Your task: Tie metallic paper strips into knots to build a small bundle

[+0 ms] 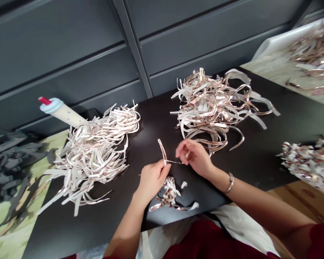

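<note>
My left hand [152, 178] pinches a narrow strip [161, 148], rose-gold and shiny with a white side, which sticks up past the thumb. A thin sliver [174, 162] runs sideways from that strip to the fingertips of my right hand [193, 155], whose fingers are curled closed around its end. Below the hands, a small heap of short scraps [170, 192] lies on the black table [151, 122]. To the left spreads a big pile of white and rose-gold strips [97, 147]. Beyond my right hand lies another tangled pile of shinier strips [210, 104].
A pale cup with a blue lid [52, 106] and red top leans behind the left pile. Dark grey scraps [8, 162] lie at far left. Small crumpled pieces [307, 162] are heaped at right, with more strips [315, 50] behind. A grey panelled wall [97, 72] borders the table.
</note>
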The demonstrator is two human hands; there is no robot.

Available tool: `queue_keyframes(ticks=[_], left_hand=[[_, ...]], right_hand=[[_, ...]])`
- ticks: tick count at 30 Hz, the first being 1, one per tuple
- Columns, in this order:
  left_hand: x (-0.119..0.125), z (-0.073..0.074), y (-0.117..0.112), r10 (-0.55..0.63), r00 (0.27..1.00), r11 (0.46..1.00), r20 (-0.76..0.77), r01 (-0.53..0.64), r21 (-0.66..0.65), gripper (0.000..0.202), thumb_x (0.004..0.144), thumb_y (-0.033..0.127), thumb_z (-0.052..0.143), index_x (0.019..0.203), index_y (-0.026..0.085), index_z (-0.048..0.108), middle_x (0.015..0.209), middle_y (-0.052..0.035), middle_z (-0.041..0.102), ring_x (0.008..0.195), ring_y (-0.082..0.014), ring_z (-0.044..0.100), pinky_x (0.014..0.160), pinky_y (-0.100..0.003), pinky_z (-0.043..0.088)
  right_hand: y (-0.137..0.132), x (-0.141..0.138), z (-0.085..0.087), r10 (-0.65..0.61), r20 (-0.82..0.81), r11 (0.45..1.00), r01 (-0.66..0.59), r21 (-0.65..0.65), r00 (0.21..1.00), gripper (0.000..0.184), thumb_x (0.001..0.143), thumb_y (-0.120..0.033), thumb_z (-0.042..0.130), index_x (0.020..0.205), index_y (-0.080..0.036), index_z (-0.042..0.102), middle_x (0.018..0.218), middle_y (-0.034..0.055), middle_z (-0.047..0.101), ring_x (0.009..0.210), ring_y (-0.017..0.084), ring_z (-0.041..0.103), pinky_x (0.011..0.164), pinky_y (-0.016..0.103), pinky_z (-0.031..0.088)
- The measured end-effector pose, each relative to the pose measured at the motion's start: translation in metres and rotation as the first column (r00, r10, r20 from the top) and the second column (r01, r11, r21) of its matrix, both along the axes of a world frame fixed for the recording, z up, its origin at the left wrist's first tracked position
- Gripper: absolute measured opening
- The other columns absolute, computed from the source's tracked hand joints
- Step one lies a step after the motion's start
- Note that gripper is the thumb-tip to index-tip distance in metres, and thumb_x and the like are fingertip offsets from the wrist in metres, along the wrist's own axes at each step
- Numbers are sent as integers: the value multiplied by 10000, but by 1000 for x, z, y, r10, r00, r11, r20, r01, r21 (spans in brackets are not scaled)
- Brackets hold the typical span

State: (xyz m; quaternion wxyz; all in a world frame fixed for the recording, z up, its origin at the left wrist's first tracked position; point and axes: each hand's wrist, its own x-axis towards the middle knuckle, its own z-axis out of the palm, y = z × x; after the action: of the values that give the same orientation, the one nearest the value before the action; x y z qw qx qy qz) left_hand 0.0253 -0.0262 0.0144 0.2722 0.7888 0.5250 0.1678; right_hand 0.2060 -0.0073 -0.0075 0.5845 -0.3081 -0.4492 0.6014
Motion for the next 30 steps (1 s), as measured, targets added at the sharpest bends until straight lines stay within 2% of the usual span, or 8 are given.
queue_keyframes(ticks=[3, 6, 9, 13, 17, 20, 26, 30], left_hand=[[5, -3, -2, -18, 999, 997, 30, 16, 80, 250, 879, 256, 461, 680, 180, 593, 656, -25, 607, 609, -147, 550, 603, -240, 368], [7, -7, -3, 38, 989, 996, 146, -50, 79, 121, 808, 154, 516, 798, 195, 630, 713, -30, 640, 664, -176, 589, 638, -253, 410], [9, -8, -4, 79, 976, 995, 201, -89, 41, 216, 777, 95, 506, 898, 210, 643, 697, -13, 641, 658, -179, 600, 671, -260, 432], [12, -5, -6, 99, 971, 995, 218, -94, -31, 221, 814, 134, 494, 953, 213, 647, 665, 4, 637, 624, -163, 600, 646, -246, 430], [12, -6, -6, 114, 972, 993, 206, -105, -51, 229, 826, 161, 496, 1002, 203, 637, 668, 4, 648, 585, -151, 586, 605, -237, 409], [10, -8, -5, 127, 970, 991, 206, -118, -59, 232, 812, 141, 501, 991, 198, 637, 710, -6, 666, 600, -151, 593, 604, -238, 408], [10, -10, -6, 158, 950, 983, 269, -126, -133, 189, 798, 158, 530, 946, 203, 640, 679, 9, 654, 605, -149, 603, 602, -237, 434], [9, -10, -6, 204, 895, 956, 397, -94, -278, 281, 815, 159, 500, 1074, 216, 590, 775, -1, 685, 685, -163, 667, 652, -259, 497]], right_hand=[[-6, -8, -2, -55, 352, 980, -18, 199, 934, 283, 818, -443, 565, 806, -162, 599, 727, 16, 610, 525, 91, 494, 469, 211, 387], [-11, -15, -7, -180, 631, 927, -84, 366, 754, 278, 699, -377, 746, 835, -183, 601, 779, 7, 624, 686, 127, 585, 582, 213, 445], [-13, -19, -11, -283, 723, 908, -68, 414, 630, 82, 776, -219, 690, 772, -196, 611, 712, -23, 647, 634, 108, 583, 610, 212, 437], [-12, -18, -11, -421, 721, 845, -52, 533, 550, 119, 788, -158, 665, 686, -202, 620, 654, -15, 650, 625, 138, 531, 621, 248, 434], [-13, -18, -11, -451, 651, 810, -26, 586, 610, 45, 841, -184, 592, 837, -185, 637, 872, 54, 632, 758, 160, 587, 681, 269, 502], [-15, -19, -14, -425, 610, 792, -51, 608, 669, 140, 882, -159, 502, 963, -201, 608, 1001, 64, 622, 851, 155, 627, 724, 262, 535], [-18, -19, -17, -434, 614, 822, 10, 569, 659, 183, 899, -164, 471, 1044, -224, 564, 865, 27, 691, 694, 135, 680, 626, 223, 554], [-15, -16, -16, -456, 560, 829, 101, 550, 692, 203, 891, -153, 475, 1079, -220, 511, 991, 55, 690, 813, 153, 703, 680, 231, 573]])
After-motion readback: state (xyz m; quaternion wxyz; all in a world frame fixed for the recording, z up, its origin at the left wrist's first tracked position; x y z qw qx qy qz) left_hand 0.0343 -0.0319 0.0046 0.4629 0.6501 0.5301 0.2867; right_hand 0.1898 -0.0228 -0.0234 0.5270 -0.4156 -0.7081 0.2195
